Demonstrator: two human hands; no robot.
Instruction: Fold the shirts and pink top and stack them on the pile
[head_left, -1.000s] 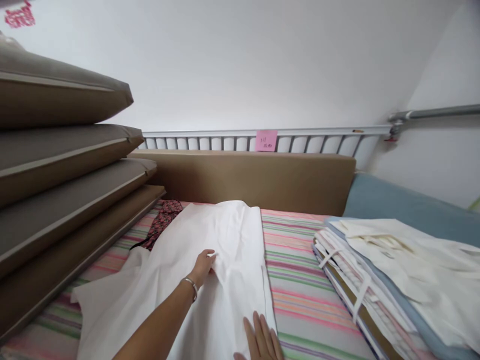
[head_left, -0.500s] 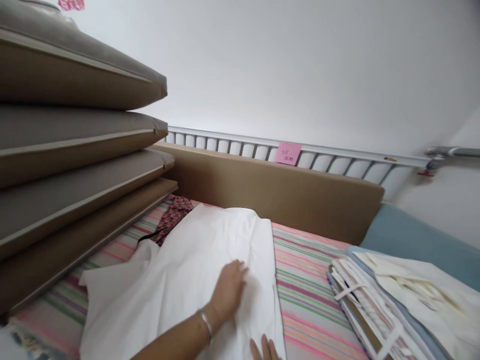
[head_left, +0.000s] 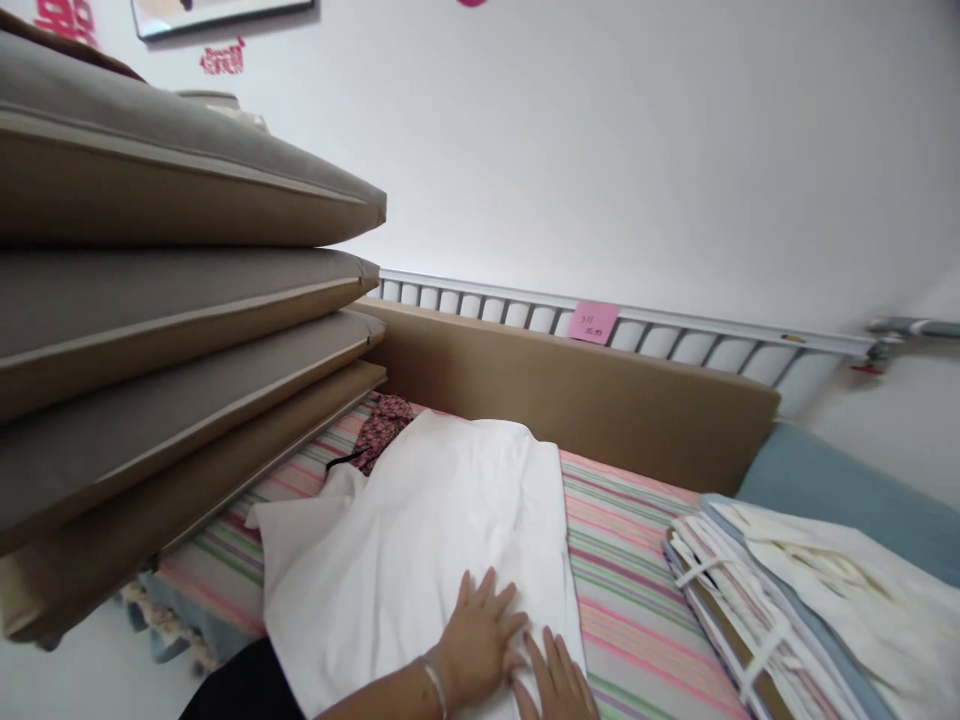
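Note:
A white garment (head_left: 420, 510) lies spread on the striped bed cover, its right side turned in along a straight edge. My left hand (head_left: 480, 640), with a silver bracelet at the wrist, rests flat on the garment with fingers spread. Close beside it, my right hand (head_left: 556, 680) lies on the cloth near that right edge, fingers stretched out and only partly in the frame. Neither hand grips anything. A dark red patterned cloth (head_left: 382, 430) with a black strap sticks out behind the garment's upper left.
Thick grey-brown cushions (head_left: 187, 290) are stacked at the left. A brown padded board (head_left: 570, 380) stands at the back before a radiator (head_left: 465, 305) bearing a pink note (head_left: 593, 322). Folded fabrics (head_left: 810, 600) lie at the right on the striped cover (head_left: 637, 600).
My left hand has moved down the garment toward me and now lies flat with fingers spread. More of my right hand shows. The view has shifted left.

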